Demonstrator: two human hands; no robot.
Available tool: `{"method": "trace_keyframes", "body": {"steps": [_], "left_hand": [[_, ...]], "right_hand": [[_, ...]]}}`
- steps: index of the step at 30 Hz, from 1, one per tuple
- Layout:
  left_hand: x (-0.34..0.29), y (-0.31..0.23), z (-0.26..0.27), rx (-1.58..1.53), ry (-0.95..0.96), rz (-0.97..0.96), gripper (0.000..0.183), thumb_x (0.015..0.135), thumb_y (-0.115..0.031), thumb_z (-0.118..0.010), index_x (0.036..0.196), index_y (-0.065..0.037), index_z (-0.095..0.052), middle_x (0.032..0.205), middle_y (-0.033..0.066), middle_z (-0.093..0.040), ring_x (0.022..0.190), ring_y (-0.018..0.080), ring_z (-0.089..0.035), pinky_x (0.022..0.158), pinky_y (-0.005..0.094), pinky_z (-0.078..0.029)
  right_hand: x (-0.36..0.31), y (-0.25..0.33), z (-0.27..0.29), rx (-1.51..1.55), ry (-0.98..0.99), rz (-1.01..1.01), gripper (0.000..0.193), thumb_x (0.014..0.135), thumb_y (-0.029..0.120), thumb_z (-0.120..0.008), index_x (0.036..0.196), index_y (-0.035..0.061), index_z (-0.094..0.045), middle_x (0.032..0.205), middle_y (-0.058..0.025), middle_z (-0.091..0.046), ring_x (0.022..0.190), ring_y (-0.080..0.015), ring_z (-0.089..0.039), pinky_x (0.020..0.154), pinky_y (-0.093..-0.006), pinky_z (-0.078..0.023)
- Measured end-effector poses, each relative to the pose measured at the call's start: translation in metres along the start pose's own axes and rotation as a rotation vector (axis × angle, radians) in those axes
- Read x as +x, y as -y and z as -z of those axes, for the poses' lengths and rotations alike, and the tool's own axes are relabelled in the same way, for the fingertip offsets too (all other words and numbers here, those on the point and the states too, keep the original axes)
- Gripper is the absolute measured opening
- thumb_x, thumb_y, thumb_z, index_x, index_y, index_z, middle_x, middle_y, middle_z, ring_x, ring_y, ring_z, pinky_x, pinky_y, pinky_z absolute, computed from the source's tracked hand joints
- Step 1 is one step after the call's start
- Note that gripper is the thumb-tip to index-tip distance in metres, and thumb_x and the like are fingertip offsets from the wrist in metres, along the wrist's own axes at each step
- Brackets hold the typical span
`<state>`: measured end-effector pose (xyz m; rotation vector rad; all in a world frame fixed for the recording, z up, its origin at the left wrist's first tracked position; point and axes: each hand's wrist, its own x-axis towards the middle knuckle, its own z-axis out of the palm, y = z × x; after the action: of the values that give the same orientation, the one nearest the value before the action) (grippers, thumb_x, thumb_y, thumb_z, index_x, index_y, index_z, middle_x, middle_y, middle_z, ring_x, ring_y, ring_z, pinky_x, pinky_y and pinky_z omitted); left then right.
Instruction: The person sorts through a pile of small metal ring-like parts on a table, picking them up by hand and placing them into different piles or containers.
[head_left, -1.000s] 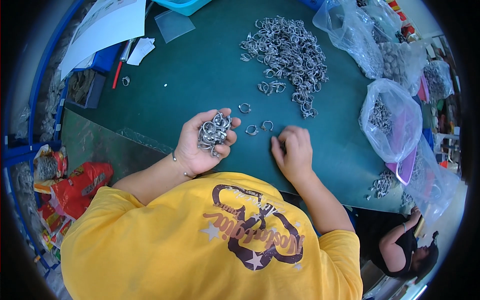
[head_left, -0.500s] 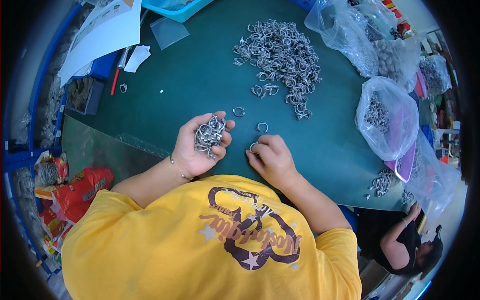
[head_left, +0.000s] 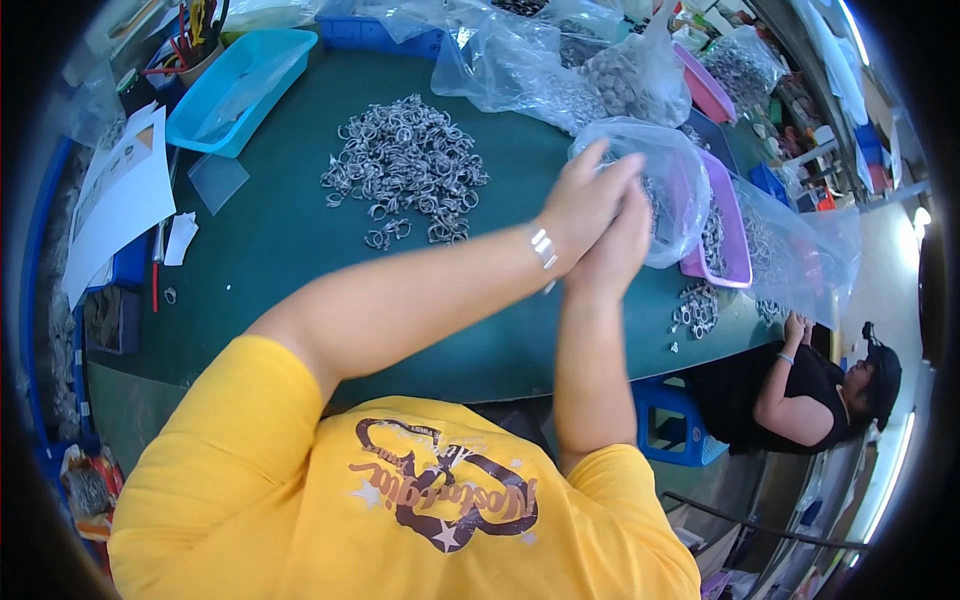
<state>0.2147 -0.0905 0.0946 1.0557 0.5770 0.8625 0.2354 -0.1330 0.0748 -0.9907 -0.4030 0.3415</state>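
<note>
My left hand (head_left: pixel 580 205), a silver bracelet at its wrist, reaches across to the right with its fingers stretched out. My right hand (head_left: pixel 622 238) is against it, fingers straight and close together. Both are slightly blurred and overlap the near left side of an open clear plastic bag (head_left: pixel 685 225) that has metal rings inside. No ring shows in either hand; the palms are hidden. Left of the hands, a large heap of silver-coloured rings (head_left: pixel 405 165) lies on the green table (head_left: pixel 270 260).
Beside the bag stands a purple tray (head_left: pixel 735 235) with rings, and more rings (head_left: pixel 697 310) lie near the table edge. Clear bags (head_left: pixel 520 70) line the back. A turquoise basket (head_left: pixel 240 95) and paper sheets (head_left: pixel 125 205) are at left. Another person (head_left: pixel 800 395) sits at right.
My left hand, which held a bunch of rings, has swung right to the bag. My right hand, earlier pinching a ring, has moved there too. The view has turned right.
</note>
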Motion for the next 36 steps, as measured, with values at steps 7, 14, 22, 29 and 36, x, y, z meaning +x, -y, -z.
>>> {"method": "trace_keyframes", "body": {"steps": [7, 14, 22, 29, 36], "left_hand": [[0.038, -0.031, 0.032, 0.194, 0.396, 0.149, 0.017, 0.086, -0.016, -0.064, 0.099, -0.004, -0.064, 0.089, 0.0043, -0.067, 0.078, 0.0159, -0.064, 0.066, 0.0281, -0.05], [-0.053, -0.044, 0.194, 1.625, 0.794, -0.145, 0.03, 0.075, -0.021, -0.075, 0.1, -0.008, -0.065, 0.094, 0.0136, -0.062, 0.087, 0.0315, -0.063, 0.076, 0.0395, -0.052], [-0.084, -0.021, 0.232, 0.445, 0.403, 0.316, 0.023, 0.082, 0.011, -0.066, 0.101, -0.001, -0.061, 0.096, 0.0031, -0.062, 0.091, 0.0094, -0.06, 0.083, 0.0236, -0.051], [-0.096, -0.019, 0.224, 0.312, 0.269, -0.105, 0.029, 0.082, 0.012, -0.065, 0.107, -0.001, -0.059, 0.099, 0.0045, -0.06, 0.093, 0.0115, -0.06, 0.083, 0.0248, -0.052], [-0.085, -0.034, 0.222, 0.648, 0.198, -0.476, 0.016, 0.074, 0.01, -0.069, 0.082, -0.004, -0.065, 0.091, 0.0047, -0.062, 0.085, 0.0135, -0.062, 0.071, 0.0256, -0.051]], "right_hand": [[0.104, 0.024, 0.103, -0.634, -0.128, -0.131, 0.042, 0.089, 0.022, -0.061, 0.115, -0.0107, -0.057, 0.11, -0.0182, -0.063, 0.099, -0.0254, -0.061, 0.089, -0.0378, -0.048], [0.001, -0.041, 0.045, -0.91, 0.847, 0.198, 0.037, 0.086, 0.016, -0.066, 0.122, 0.0064, -0.061, 0.137, -0.0216, -0.05, 0.125, -0.0349, -0.049, 0.103, -0.0407, -0.041], [-0.046, -0.082, 0.013, -0.941, 1.103, 0.357, 0.046, 0.076, 0.009, -0.073, 0.119, 0.0046, -0.057, 0.127, -0.0193, -0.053, 0.115, -0.0381, -0.052, 0.097, -0.0427, -0.043], [-0.055, -0.061, 0.041, -1.05, 0.968, 0.4, 0.036, 0.076, 0.006, -0.069, 0.112, 0.0056, -0.062, 0.12, -0.0164, -0.059, 0.11, -0.0358, -0.056, 0.095, -0.0428, -0.044], [-0.079, -0.054, 0.024, -0.98, 1.171, 0.425, 0.034, 0.077, 0.008, -0.071, 0.11, 0.0057, -0.063, 0.125, -0.0177, -0.057, 0.113, -0.036, -0.055, 0.097, -0.0448, -0.043]]}}
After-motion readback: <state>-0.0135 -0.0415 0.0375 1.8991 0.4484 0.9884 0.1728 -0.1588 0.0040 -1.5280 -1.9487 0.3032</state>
